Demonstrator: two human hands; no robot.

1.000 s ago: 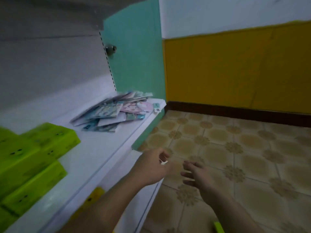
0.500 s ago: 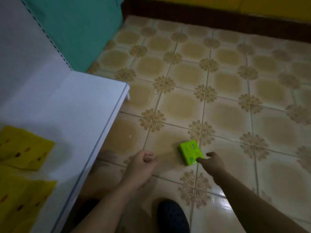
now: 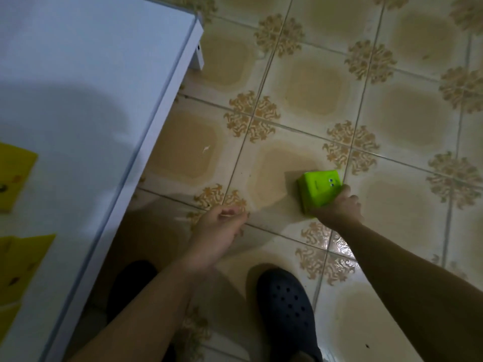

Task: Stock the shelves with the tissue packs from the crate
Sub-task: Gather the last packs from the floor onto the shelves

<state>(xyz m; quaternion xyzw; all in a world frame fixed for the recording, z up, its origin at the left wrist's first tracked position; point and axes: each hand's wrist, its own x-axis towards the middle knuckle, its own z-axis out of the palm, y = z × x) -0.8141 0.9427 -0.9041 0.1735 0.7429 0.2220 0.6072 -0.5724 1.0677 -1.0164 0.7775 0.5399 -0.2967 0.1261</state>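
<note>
R hand [image 3: 338,207] grips the green tissue pack [image 3: 320,186] from its near side, fingers curled over the top edge and thumb under. The pack is low over the tiled floor [image 3: 300,82], tilted, w/ two small printed eyes facing up; can't tell if its bottom edge touches the tile. L hand [image 3: 217,231] hangs apart from the pack, just off the shelf's front edge, fingers curled in toward the thumb; can't tell if it pinches anything small. The white shelf [image 3: 78,87] fills the left side. Yellow packs [image 3: 15,176] lie flat on it at the far left, cut off by the frame. Below the arms are two dark shoes: a perforated clog [image 3: 285,304] in the middle and the other shoe [image 3: 130,283] partly behind the L forearm.
</note>
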